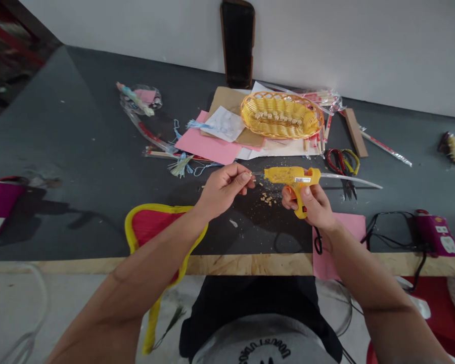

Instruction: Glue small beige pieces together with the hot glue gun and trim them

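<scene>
My right hand [314, 206] is wrapped around the handle of a yellow hot glue gun [288, 175]. A clear glue stick [354, 178] sticks out of its back end, and its nozzle points left. Just off the nozzle, the fingers of my left hand [226, 186] are pinched together. What they hold is too small and hidden to name. Beneath the gun, small pale wood-like bits [267, 199] lie scattered on the dark tabletop. Behind the hands, a yellow woven basket [311, 119] holds a row of similar pale pieces.
Red-and-yellow-handled cutters [341, 164] lie right of the gun. Pink paper [205, 146], tassels [182, 164] and wrapped sticks surround the basket. A phone [238, 45] leans on the wall. A yellow-edged red fabric piece [151, 225] overhangs the front edge. Purple power sockets [436, 235] sit at right.
</scene>
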Demonstrator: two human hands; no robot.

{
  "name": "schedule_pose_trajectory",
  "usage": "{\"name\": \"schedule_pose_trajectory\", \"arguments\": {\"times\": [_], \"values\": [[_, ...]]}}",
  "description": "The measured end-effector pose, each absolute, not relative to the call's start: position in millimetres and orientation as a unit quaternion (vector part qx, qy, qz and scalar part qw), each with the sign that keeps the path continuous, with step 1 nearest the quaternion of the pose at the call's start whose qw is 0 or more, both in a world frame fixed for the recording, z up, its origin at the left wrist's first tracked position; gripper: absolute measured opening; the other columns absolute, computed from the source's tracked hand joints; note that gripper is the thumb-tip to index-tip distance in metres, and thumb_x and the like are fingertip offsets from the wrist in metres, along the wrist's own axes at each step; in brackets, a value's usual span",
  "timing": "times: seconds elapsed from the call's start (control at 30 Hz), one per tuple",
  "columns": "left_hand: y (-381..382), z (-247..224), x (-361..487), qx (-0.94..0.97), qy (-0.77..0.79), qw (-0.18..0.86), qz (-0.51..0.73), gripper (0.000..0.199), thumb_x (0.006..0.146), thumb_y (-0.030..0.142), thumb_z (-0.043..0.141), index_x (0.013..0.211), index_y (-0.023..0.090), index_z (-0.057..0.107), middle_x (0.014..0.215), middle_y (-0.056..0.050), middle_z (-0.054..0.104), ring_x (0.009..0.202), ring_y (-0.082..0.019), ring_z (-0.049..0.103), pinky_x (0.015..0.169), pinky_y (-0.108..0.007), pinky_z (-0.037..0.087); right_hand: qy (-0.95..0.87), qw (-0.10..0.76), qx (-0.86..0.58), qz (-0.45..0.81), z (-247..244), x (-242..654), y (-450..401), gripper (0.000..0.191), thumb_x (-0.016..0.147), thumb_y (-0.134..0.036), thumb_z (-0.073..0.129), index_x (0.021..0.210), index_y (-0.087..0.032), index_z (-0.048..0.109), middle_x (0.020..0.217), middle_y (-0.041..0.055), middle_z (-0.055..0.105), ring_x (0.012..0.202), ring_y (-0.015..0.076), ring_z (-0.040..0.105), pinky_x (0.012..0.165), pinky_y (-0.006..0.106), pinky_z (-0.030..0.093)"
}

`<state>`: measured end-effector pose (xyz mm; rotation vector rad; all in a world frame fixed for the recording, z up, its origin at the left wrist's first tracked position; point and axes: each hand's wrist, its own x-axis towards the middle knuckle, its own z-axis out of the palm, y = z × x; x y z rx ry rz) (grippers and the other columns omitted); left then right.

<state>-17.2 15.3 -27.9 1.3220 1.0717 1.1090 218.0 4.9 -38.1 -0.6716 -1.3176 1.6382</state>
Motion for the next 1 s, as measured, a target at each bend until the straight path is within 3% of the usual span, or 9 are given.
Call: {"name": "schedule_pose_trajectory", "arguments": {"times": [1.0], "values": [[14.3,-25.6,-17.5,0.557,0.456,0.523,0.455,0.036,0.087,0.054,0.064,0.080,0.018,0.064,0.073,-0.004,0.070,0.055,-0.011,0.056,0.054,-0.023,0.045,-0.518,0.436,-0.295,0.674,-39.1,220.1,3.9,0.032,0.096,-0.053,0.054,0.117,-0.030,0.049,0.075,-0.0021,0.048,0.056,0.0119,0.039,0.056,0.030,0.042]]}}
